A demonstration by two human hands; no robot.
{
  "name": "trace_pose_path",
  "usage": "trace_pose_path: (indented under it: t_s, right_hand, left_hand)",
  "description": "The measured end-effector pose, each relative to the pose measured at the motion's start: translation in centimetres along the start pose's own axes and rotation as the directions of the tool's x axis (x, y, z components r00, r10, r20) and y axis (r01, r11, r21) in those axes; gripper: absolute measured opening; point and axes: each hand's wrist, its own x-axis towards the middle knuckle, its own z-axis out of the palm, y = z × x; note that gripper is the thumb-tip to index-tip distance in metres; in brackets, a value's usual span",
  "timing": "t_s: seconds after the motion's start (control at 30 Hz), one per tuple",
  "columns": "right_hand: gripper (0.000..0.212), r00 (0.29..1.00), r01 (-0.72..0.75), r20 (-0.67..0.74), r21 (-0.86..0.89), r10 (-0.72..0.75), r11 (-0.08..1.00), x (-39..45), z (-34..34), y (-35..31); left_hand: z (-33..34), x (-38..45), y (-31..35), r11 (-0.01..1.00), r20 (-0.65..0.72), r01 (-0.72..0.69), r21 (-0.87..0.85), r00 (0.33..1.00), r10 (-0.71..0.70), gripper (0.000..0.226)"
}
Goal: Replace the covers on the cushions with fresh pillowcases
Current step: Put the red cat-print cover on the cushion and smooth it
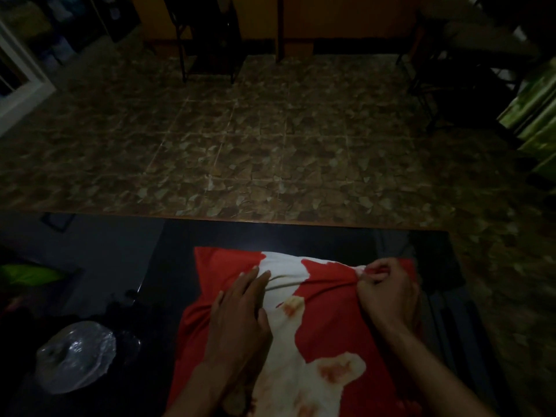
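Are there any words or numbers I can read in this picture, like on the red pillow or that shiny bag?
No words or numbers can be read anywhere.
Red and white cushion cover: only a printed picture, no letters.
Clear plastic bag: shiny and crinkled, no label shows.
Green thing at the left edge: too dark and blurred to tell.

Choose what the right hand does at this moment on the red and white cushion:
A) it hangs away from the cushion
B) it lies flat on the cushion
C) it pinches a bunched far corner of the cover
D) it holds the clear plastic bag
C: the right hand has curled fingers gathering the fabric at the far right corner of the red and white cushion, while the left hand lies flat on it.
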Motion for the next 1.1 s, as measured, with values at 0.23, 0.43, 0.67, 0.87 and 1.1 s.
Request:
trace_pose_path:
  t_s: [0.23, 0.43, 0.67, 0.87, 1.1]
  right_hand:
    - [0.014, 0.986, -0.167, -0.012, 0.056, 0.168, 0.984, 1.0, -1.5, 4.7]
    - [0.030, 0.964, -0.248, -0.028, 0.262, 0.264, 0.933, 1.6, -3.4, 5.2]
    - [0.024, 0.958, -0.270, 0.006, 0.348, 0.286, 0.898, -0.3, -3.7, 7.4]
    - [0.019, 0.988, -0.138, -0.025, 0.284, 0.151, 0.949, -3.2, -5.0, 8.6]
    - [0.016, 0.996, -0.086, 0.017, 0.252, 0.085, 0.964, -4.6, -5.0, 9.9]
  left_hand:
    - [1.2, 1.5, 4.2, 0.991, -0.043, -0.116, -0.074, 0.993, 0.113, 0.056]
    - [5.5, 1.8, 9.4, 0.958, 0.206, -0.257, 0.126, 0.952, 0.228, 0.060]
    - [6.3, 0.6, 7.9, 0.911, 0.091, -0.367, 0.191, 0.930, 0.355, 0.056]
    - [7.0, -0.6, 7.8, 0.833, -0.052, -0.503, 0.233, 0.848, 0.527, 0.021]
    - [6.8, -2.1, 8.1, 0.800, -0.028, -0.540, 0.264, 0.824, 0.566, 0.020]
